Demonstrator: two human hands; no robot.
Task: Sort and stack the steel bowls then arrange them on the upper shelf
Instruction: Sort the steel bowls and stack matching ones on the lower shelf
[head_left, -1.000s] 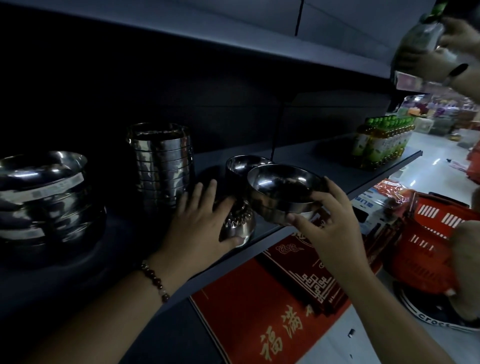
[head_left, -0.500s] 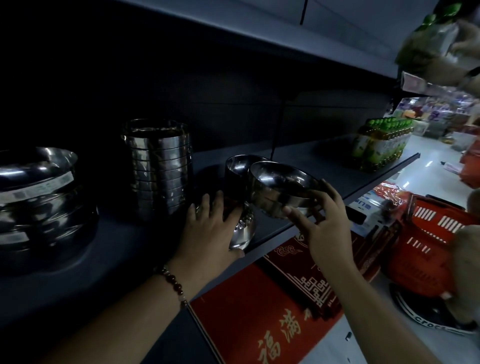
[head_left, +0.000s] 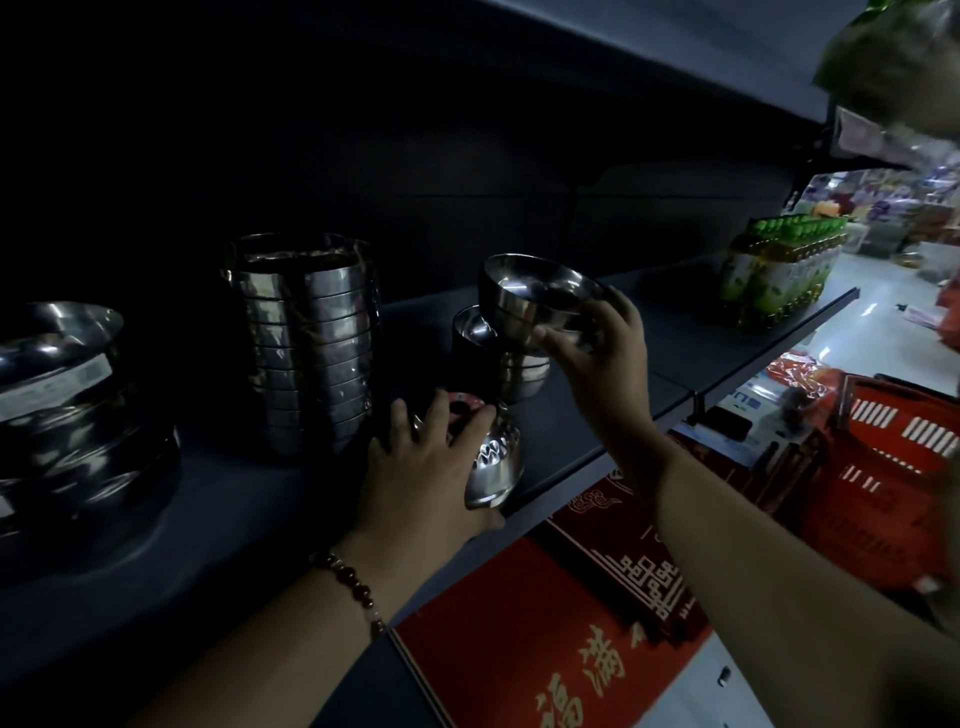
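My right hand (head_left: 597, 364) holds a single steel bowl (head_left: 530, 299) by its rim, lifted above a short stack of steel bowls (head_left: 524, 374) on the dark shelf (head_left: 727, 343). My left hand (head_left: 426, 467) grips a patterned steel bowl (head_left: 493, 462) near the shelf's front edge; a red sticker shows inside it. Behind stands another steel bowl (head_left: 470, 327). A tall stack of steel bowls (head_left: 306, 343) stands left of my hands. Larger labelled steel bowls (head_left: 67, 410) are stacked at the far left.
Green-capped bottles (head_left: 779, 270) stand at the shelf's right end. Red mats with gold characters (head_left: 545, 639) lie below the shelf. A red shopping basket (head_left: 904, 467) sits at right. Another person's blurred hand with a bottle (head_left: 893, 62) is at the top right.
My right hand has raised its bowl up and back, over the short stack. My left hand stays on the patterned bowl at the shelf's front. The view has tilted a little.
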